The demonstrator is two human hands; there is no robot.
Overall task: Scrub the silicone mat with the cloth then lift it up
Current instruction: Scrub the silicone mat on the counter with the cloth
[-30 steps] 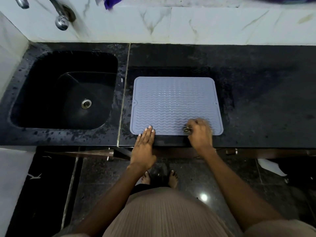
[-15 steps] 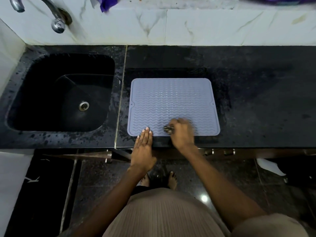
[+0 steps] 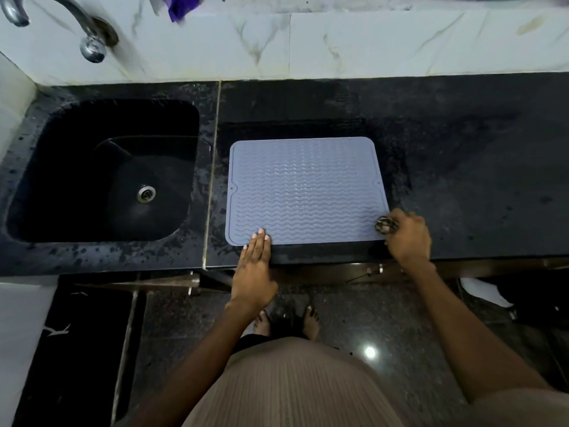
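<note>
The flat grey wavy-ridged silicone mat [image 3: 306, 192] lay on the black stone bench [image 3: 462, 167]. The left hand [image 3: 254, 266] pressed its near edge, fingers flat. The right hand [image 3: 408, 235] squeezed a small dark cloth [image 3: 385, 225] at the mat's right corner. Scrubbing looked nearly done; lifting needs an edge pinched.

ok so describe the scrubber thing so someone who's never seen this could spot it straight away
Start at the black counter to the right of the sink and find the grey wavy-ribbed silicone mat lying on it. At the mat's near right corner the right hand is closed on a small dark wad, the scrubber. It is the only crumpled, mottled thing there; the left hand holds nothing.
</note>
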